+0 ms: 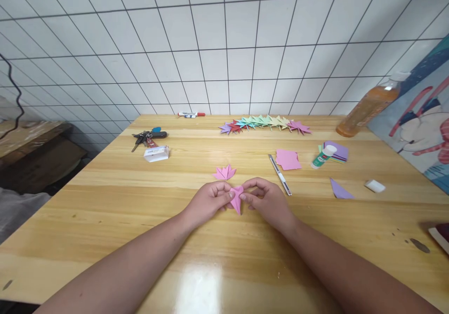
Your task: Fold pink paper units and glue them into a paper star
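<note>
Head cam: L hand point(207, 202) & R hand point(271, 202) both part-closed, pinching folded pink paper point(236, 200) btwn them.

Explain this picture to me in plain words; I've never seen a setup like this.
There is no machine here, just a person's two bare hands. The one picture comes from a camera worn on the head, looking forward and down. The left hand and right hand hold a folded pink paper between their fingers. On the wooden table, just beyond them, lies a pink fan-like paper piece. Farther back is a multicoloured row of folded paper. A utility knife and glue stick are to the right, keys to the left.
</note>
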Action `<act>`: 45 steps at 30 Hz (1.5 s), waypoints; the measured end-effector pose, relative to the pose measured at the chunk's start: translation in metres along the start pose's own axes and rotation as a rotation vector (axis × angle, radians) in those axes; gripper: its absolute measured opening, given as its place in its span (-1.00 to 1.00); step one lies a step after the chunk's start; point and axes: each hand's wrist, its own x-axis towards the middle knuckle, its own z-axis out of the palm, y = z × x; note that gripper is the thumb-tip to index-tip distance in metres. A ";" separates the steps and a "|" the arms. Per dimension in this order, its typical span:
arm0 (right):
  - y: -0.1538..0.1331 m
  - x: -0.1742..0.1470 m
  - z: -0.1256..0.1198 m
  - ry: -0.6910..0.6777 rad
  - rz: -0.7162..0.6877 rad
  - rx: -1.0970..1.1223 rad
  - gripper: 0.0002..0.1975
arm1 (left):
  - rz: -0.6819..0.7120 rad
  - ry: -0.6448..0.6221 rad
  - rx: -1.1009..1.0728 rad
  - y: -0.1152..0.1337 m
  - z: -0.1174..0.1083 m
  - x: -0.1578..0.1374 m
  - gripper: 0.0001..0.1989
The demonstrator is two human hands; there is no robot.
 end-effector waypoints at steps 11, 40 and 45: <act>0.003 0.000 0.001 -0.013 -0.124 0.041 -0.82 | -0.011 0.020 -0.018 0.000 -0.002 0.000 -0.73; 0.000 -0.004 -0.006 0.032 -0.546 -0.454 -0.88 | 0.009 -0.026 -0.044 0.001 -0.004 -0.001 -0.73; 0.001 -0.005 -0.008 0.014 -0.636 -0.515 -0.83 | 0.041 -0.064 -0.077 0.002 -0.005 -0.002 -0.68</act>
